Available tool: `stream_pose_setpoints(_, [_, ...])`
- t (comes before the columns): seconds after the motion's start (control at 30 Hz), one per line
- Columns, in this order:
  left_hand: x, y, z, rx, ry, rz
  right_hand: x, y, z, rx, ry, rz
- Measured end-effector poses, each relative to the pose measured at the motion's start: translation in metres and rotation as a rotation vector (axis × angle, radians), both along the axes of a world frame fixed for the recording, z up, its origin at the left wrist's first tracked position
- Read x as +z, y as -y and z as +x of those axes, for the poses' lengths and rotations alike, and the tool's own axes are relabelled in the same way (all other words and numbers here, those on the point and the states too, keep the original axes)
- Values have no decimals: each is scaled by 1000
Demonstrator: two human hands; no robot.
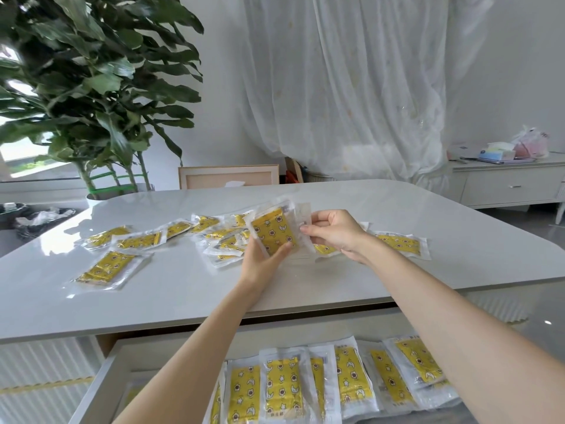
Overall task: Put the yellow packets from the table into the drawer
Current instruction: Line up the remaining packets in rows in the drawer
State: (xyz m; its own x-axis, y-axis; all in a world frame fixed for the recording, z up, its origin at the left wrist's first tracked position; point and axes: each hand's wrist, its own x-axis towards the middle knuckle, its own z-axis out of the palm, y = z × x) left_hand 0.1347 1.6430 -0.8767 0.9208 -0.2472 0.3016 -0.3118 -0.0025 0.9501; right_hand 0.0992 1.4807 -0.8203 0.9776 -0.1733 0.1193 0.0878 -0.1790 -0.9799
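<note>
In the middle of the frame the left hand (265, 259) cradles a small stack of yellow packets (274, 228) from below, thumb curled over its face. The right hand (335, 231) pinches the stack's clear right edge. Loose packets (105, 267) lie scattered on the worktop (183, 289) to the left and behind. Best to square the slippery wrappers first, thumb pressing firmly, then lower them beside the row in the open drawer (99, 385) at the bottom.

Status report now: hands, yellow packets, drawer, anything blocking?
Left hand holds stack of yellow patterned plastic packets, right hand pinches its edge. More packets loose on white table. Open white drawer part-filled; nothing blocking.
</note>
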Motion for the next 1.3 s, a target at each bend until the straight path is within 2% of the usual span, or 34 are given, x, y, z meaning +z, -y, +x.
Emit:
stream_pose_setpoints(0.13, [1,2,0,92,107,33,-4,0,4,-50,-84,-189])
stream_pose_setpoints(0.23, [-2,2,5,46,79,8,-3,2,1,14,-134,-160])
stream_pose_setpoints(0.33, [-6,1,11,3,52,-12,-2,7,0,-148,-102,-194])
stream_pose_setpoints(0.4, [-8,1,13,-1,42,-14,-9,16,2,-280,-83,-384])
stream_pose_setpoints(0.43, [-8,1,13,-5,31,-24,-17,22,4,-281,-96,-492])
stream_pose_setpoints(0.57, [-6,-2,9,-17,-41,-140,-45,32,7,-117,-218,-965])
stream_pose_setpoints(0.63, [-6,-4,11,-3,-82,-178,-49,27,7,-98,-252,-1103])
stream_pose_setpoints(0.8, [-2,-5,9,24,-71,-144,-32,17,1,-181,-256,-1121])
stream_pose_setpoints(0.93, [1,-8,5,-1,-89,-134,-28,17,-2,-138,-309,-1177])
stream_pose_setpoints(1.07, [2,-11,1,-8,-108,-117,-27,19,-5,-119,-455,-1046])
stream_pose_setpoints(1.13, [3,-13,-1,-5,-123,-111,-26,21,-8,-114,-522,-1090])
stream_pose_setpoints(1.3, [5,-18,-10,-26,-154,-99,-21,21,-19,-98,-502,-1026])
